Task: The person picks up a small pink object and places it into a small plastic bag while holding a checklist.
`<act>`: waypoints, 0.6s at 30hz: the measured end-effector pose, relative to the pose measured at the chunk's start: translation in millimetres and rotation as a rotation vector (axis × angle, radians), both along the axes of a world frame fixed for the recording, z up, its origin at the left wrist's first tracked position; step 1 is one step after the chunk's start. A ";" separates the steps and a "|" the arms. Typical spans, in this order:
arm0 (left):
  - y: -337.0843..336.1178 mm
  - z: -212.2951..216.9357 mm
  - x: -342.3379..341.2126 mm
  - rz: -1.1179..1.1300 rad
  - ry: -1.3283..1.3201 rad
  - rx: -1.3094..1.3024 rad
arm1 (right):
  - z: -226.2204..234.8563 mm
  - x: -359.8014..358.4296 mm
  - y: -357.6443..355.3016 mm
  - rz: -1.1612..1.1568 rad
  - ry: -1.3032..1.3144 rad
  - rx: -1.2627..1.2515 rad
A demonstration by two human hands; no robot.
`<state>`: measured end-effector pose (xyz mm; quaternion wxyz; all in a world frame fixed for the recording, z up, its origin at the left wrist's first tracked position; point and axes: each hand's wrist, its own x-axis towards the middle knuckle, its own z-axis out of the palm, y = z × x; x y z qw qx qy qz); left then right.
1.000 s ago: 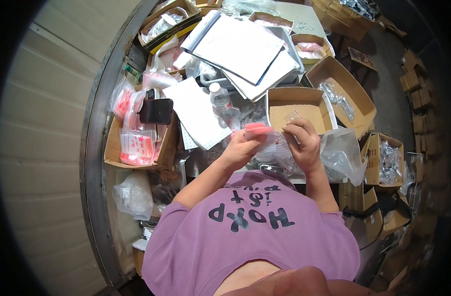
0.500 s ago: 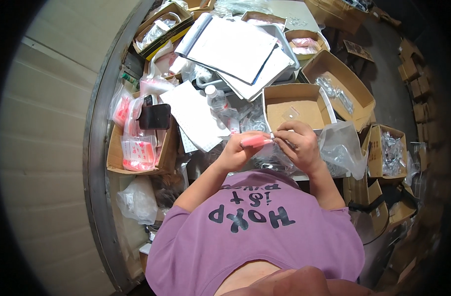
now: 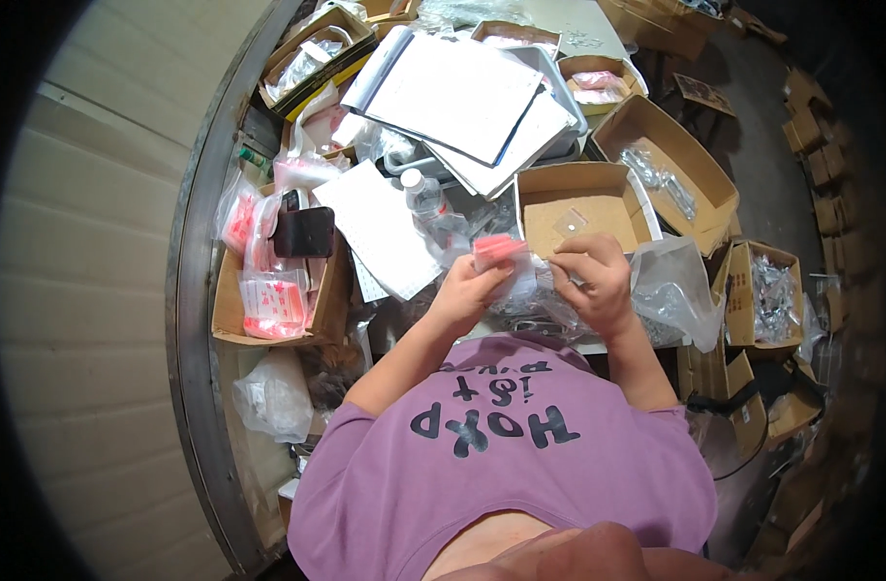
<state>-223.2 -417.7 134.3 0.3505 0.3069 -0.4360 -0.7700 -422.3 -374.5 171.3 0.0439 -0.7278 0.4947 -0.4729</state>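
My left hand (image 3: 469, 293) is closed around a small stack of clear plastic bags with red-pink ends (image 3: 501, 250), held up over the near edge of the table. Beside it, to the right, my right hand (image 3: 598, 286) has its thumb and fingers bent together in a pinch near the edge of the bags. Whatever lies between those fingertips is too small to make out. Just beyond my right hand stands an open cardboard box (image 3: 598, 179), with a small clear bag (image 3: 571, 224) on its bottom. Clear plastic bags (image 3: 540, 308) lie under both hands.
A clear bottle with a white cap (image 3: 422, 197) stands beside paper sheets (image 3: 380, 228). A clipboard with papers (image 3: 462, 92) rests on a grey bin (image 3: 569, 136). Left is a carton of red-marked bags (image 3: 225, 315) with a black phone (image 3: 305, 232); right, another carton (image 3: 709, 179) holds bagged parts.
The bag stack in my left hand has turned upward, so its red-pink ends now point away from me. My right fingertips have drawn a little apart from my left hand.
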 end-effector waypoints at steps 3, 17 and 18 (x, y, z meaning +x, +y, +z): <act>-1.3 -0.7 -4.9 0.023 0.001 0.215 | -5.9 6.5 -3.1 0.019 0.109 -0.109; -0.5 -0.3 -8.8 0.043 0.061 0.200 | -8.6 5.3 -16.8 0.096 -0.305 0.404; 1.1 0.6 -9.6 0.017 0.091 0.174 | -11.2 6.2 -18.2 0.161 -0.478 0.570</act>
